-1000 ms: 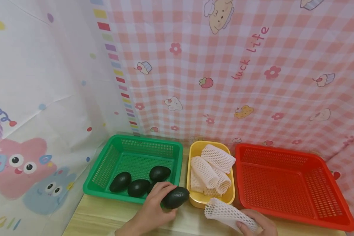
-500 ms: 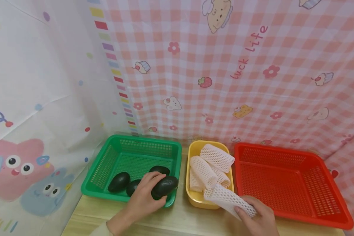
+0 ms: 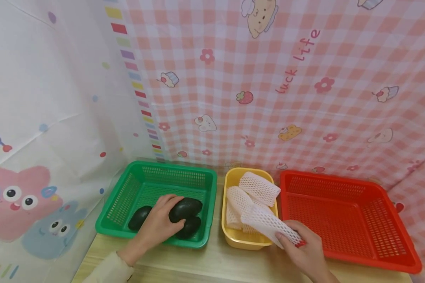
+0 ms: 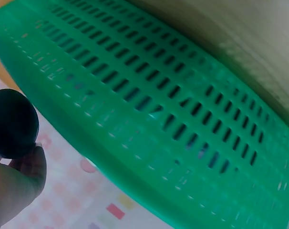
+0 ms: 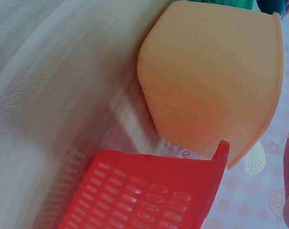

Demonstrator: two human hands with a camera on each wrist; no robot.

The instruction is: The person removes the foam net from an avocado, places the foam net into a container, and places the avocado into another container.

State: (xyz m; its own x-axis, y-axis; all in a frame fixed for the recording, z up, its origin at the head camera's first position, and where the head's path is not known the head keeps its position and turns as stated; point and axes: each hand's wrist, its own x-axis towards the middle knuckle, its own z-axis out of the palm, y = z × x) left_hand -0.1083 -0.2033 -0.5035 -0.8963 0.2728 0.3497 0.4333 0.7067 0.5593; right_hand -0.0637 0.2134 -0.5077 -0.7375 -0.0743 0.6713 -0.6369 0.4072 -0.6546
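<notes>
My left hand (image 3: pixel 156 224) grips a dark avocado (image 3: pixel 186 207) between thumb and fingers, over the right part of the green basket (image 3: pixel 98 227). Another avocado (image 3: pixel 191 228) shows just below it, and one (image 3: pixel 140 218) lies left, partly covered by the hand. In the left wrist view, the held avocado (image 4: pixel 15 125) appears at the left edge. My right hand (image 3: pixel 306 251) pinches the near end of a white foam net sleeve (image 3: pixel 267 223). The sleeve's far end overlaps the yellow bin (image 3: pixel 246 244), where several more net sleeves (image 3: pixel 258 188) lie.
To the right stands a red basket (image 3: pixel 326 208) with perforated walls, close beside the yellow bin. All three containers sit on a pale wooden table (image 3: pixel 212 261). A pink checked cloth (image 3: pixel 230 78) hangs right behind them, and a white printed cloth (image 3: pixel 74 129) hangs at left.
My left hand has carried the avocado left, from near the yellow bin back over the green basket. The right hand's net sleeve has shifted slightly up and left, over the bin.
</notes>
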